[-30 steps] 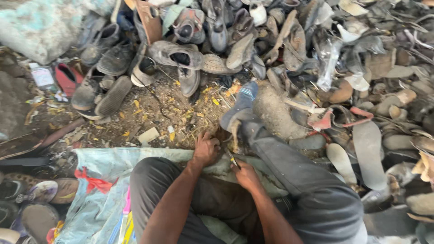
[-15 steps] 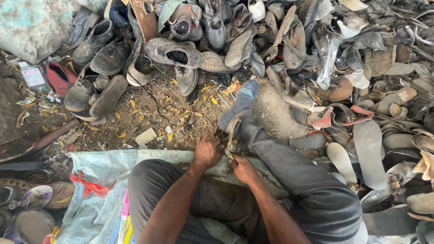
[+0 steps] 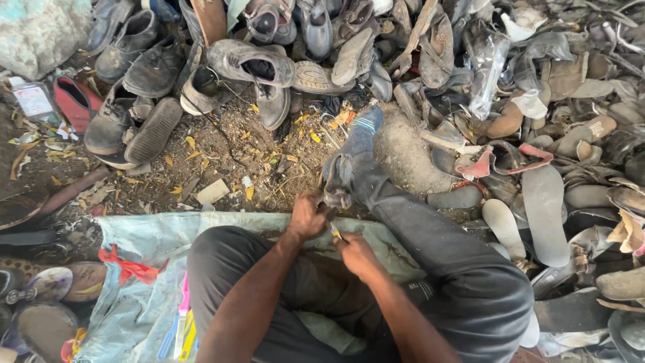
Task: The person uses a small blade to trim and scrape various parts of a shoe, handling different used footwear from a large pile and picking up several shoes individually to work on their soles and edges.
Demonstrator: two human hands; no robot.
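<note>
I sit on a pale blue sack (image 3: 168,235) on the ground, legs in dark grey trousers. My left hand (image 3: 307,216) grips a worn dark shoe piece (image 3: 338,180) held against my right shin. My right hand (image 3: 356,254) is closed on a small tool with a yellowish handle (image 3: 335,231), its tip at the shoe piece just below my left hand. The two hands are almost touching. What the tool's tip does is hidden by my fingers.
A big heap of old shoes (image 3: 255,64), loose soles (image 3: 544,208) and sandals rings me at the top and right. Bare dirt with yellow scraps (image 3: 228,151) lies in front. More soles (image 3: 40,302) lie at the left; red cloth (image 3: 127,267) sits on the sack.
My view has shifted slightly, so the shoe heap sits higher in the frame. Both hands stay together at the shoe piece, with only small movements.
</note>
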